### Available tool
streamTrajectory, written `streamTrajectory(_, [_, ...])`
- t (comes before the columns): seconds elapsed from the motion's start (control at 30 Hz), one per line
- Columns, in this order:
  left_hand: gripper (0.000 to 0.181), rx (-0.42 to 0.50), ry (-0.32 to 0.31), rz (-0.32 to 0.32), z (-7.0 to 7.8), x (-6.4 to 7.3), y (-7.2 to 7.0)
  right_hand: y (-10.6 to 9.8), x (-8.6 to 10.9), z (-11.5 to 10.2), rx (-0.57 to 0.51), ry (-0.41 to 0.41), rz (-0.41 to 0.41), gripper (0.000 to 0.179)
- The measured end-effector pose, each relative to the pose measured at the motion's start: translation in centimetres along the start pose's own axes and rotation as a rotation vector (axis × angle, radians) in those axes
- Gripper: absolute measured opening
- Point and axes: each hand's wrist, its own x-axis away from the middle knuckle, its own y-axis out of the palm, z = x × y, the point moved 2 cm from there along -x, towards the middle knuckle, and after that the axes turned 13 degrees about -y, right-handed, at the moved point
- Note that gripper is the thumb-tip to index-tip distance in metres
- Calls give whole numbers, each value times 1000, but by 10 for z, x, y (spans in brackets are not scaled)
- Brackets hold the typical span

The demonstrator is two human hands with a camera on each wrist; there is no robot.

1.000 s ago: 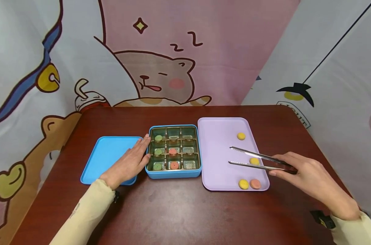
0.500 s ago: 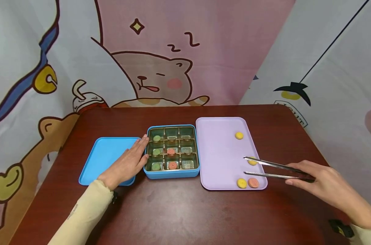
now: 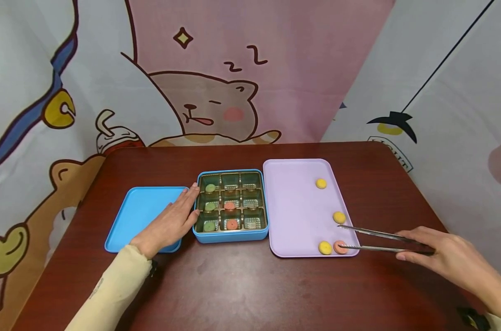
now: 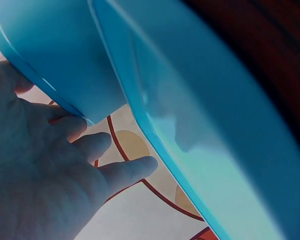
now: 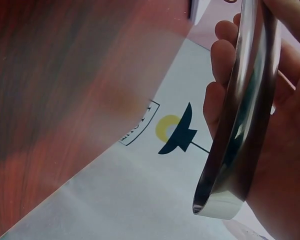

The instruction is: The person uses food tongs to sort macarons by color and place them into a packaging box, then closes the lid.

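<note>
My right hand [image 3: 453,262] grips metal tongs [image 3: 378,233], their arms spread apart with nothing pinched between them. One tong tip overlaps a round pink macaron-like disc [image 3: 337,247] at the front right of the lilac tray [image 3: 293,207]; the other tip ends just below a yellow disc [image 3: 339,217]. The tongs' bent end [image 5: 225,200] shows in the right wrist view. With fingers straight, my left hand [image 3: 167,225] rests against the left side of a blue box [image 3: 233,236]. Its gold divided insert holds green discs [image 3: 210,207] in the left column and two pink discs [image 3: 231,224] in the middle column.
Two more yellow discs lie on the tray, one [image 3: 321,184] toward the back and one [image 3: 325,248] beside the pink disc. A blue lid [image 3: 140,214] lies left of the box, partly under my left forearm. A printed cloth [image 3: 308,69] hangs behind the brown table [image 3: 233,285].
My right hand has moved right and toward me, carrying the spread tongs from mid-tray to the pink disc at the front right. The left hand stays at the box.
</note>
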Motion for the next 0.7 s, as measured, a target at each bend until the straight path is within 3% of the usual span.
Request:
streamTrajectory(0.13, [70, 5, 1, 5, 0, 0, 0, 1, 3, 1, 1, 22, -59, 49])
streamTrajectory(0.33, [69, 15, 10, 9, 0, 0, 0, 2, 6, 2, 14, 14, -58, 48])
streamTrajectory(0.7, [68, 30, 11, 3, 0, 0, 0, 2, 0, 4, 4, 75, -186, 55])
